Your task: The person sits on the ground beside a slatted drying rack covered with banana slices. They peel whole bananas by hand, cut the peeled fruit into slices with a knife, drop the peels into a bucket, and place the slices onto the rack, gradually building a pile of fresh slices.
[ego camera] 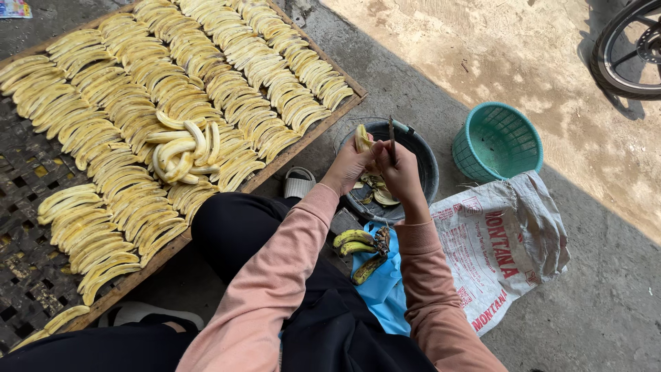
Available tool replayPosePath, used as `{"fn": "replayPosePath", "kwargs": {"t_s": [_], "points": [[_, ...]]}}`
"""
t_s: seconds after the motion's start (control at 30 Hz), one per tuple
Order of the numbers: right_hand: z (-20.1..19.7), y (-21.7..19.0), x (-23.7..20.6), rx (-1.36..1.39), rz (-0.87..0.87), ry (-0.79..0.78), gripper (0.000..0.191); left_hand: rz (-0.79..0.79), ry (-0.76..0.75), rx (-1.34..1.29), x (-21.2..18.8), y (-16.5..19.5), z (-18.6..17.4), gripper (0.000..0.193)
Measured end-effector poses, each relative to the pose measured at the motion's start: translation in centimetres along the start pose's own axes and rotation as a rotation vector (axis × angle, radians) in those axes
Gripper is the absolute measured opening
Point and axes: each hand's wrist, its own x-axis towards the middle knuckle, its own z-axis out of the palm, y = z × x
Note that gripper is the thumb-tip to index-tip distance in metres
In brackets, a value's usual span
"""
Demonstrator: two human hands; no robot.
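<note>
Close in, the person sits low on the concrete floor (pixel 606 303), pink sleeves stretched forward over dark trousers. Just past the knees a small bunch of unpeeled bananas (pixel 359 246), green-yellow with dark tips, lies on a blue plastic sheet (pixel 382 286), and a printed white sack (pixel 506 241) spreads beside it to the right.

Above those, both hands meet over a dark round basin (pixel 423 162). The left hand (pixel 348 165) is curled around a peeled banana (pixel 362 138), holding it upright over the basin's near rim. The right hand (pixel 399 172) is closed around a thin knife (pixel 392 138) whose blade points up, just beside the fruit. Peels (pixel 379 191) lie in the basin under the hands.

A white sandal (pixel 298 183) sits on the floor next to the left wrist. To the left a wide woven drying tray (pixel 27 172) carries rows of peeled banana halves (pixel 227 69), with a loose heap of peeled bananas (pixel 182 151) on top near its middle. Further right stands a teal plastic basket (pixel 497 141), and a motorbike wheel (pixel 630 48) shows at the far corner.
</note>
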Motion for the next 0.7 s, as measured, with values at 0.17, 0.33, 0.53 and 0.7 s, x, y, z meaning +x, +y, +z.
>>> {"fn": "replayPosePath", "kwargs": {"t_s": [0.17,0.33,0.53,0.7], "points": [[-1.8,2.9,-0.3,0.327,0.376,0.052,0.022,0.247,0.003,0.443,0.9,-0.2,0.0,0.037],[-3.1,4.1,-0.7,0.442,0.511,0.148,0.024,0.378,0.031,0.396,1.6,-1.5,0.6,0.037],[-5.0,4.9,-0.2,-0.276,0.153,0.19,0.042,0.16,0.174,-0.331,2.0,0.2,-1.8,0.031],[-2.1,1.1,-2.9,0.382,0.292,-0.042,0.067,0.179,0.213,-0.547,1.9,1.5,-1.6,0.027]]}}
